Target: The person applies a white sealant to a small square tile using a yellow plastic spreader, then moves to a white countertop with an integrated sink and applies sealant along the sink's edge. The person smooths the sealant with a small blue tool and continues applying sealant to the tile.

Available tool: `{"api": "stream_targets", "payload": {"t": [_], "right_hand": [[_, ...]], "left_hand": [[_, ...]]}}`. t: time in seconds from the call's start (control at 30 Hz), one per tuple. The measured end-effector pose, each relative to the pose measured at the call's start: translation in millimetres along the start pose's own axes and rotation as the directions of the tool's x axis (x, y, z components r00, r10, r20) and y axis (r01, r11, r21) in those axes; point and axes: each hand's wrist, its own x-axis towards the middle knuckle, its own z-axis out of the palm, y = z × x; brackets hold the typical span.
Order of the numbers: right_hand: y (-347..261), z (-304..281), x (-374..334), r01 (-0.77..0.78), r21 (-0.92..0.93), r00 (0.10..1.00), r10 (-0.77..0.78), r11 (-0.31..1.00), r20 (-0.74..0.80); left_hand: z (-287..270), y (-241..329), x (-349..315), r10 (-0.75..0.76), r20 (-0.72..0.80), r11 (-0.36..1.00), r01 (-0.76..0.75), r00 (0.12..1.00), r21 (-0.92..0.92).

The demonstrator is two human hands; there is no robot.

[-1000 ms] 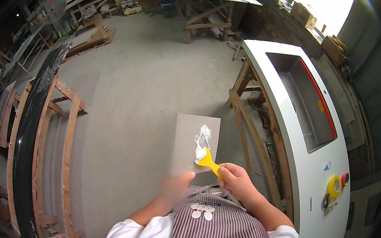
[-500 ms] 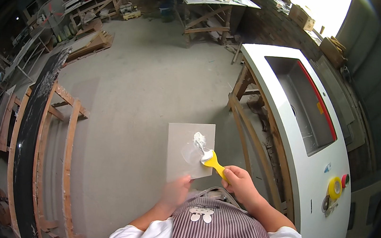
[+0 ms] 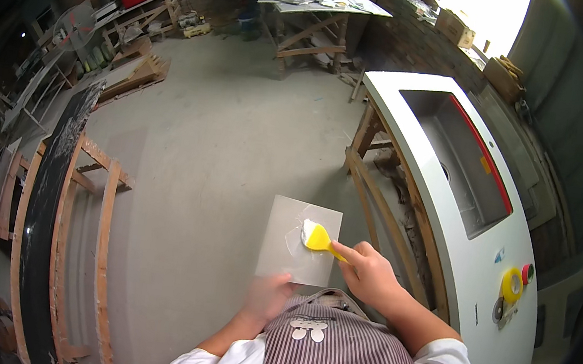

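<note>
My left hand (image 3: 273,296) grips the near edge of a flat, light grey board (image 3: 280,235), with the thumb on top and the other fingers hidden beneath it. In my right hand (image 3: 366,270) is a yellow putty knife (image 3: 320,241), its forefinger stretched along the handle. The knife's wide end lies against the board's upper right part. White paste (image 3: 308,229) clings along that end, and thin smears of it mark the board's middle.
To my right a white countertop (image 3: 435,254) with a grey sink (image 3: 454,158) rests on a wooden frame. Yellow tape (image 3: 512,285) and a red roll (image 3: 528,273) lie on it. A black slab (image 3: 41,238) on wooden trestles stands left. A cluttered worktable (image 3: 328,3) is at the back.
The board has shifted slightly right and turned a little. The putty knife has swung to point more leftward, its wide end now where the paste lump was; the lump is gathered against it.
</note>
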Motion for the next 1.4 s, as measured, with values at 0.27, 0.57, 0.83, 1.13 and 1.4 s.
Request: {"api": "stream_targets", "payload": {"t": [0.27, 0.57, 0.83, 1.13, 1.4], "right_hand": [[-11.7, -19.0, 16.1, 0.005, -0.014, 0.999, -0.004, 1.0, 0.048], [-2.1, -18.3, 20.3, -0.043, 0.04, 0.983, 0.035, 0.998, 0.181], [2.8, -28.3, 22.2, -0.026, 0.034, 0.986, 0.02, 0.999, 0.165], [-1.8, -34.5, 26.1, 0.008, 0.122, 1.0, -0.005, 0.992, -0.026], [1.6, -22.1, 20.9, -0.085, 0.018, 0.988, 0.082, 0.996, 0.132]], "left_hand": [[-5.0, -0.5, -1.6, 0.021, -0.074, 0.989, -0.01, 0.997, 0.147], [-16.8, 2.0, -1.1, 0.026, -0.171, 0.975, 0.013, 0.985, 0.224], [-19.6, 1.5, 5.4, 0.001, -0.167, 0.966, 0.042, 0.986, 0.256], [-23.4, 1.1, 14.2, -0.041, -0.126, 0.961, 0.074, 0.991, 0.268], [1.9, -0.6, 17.3, -0.023, -0.102, 0.977, 0.043, 0.995, 0.209]]}}
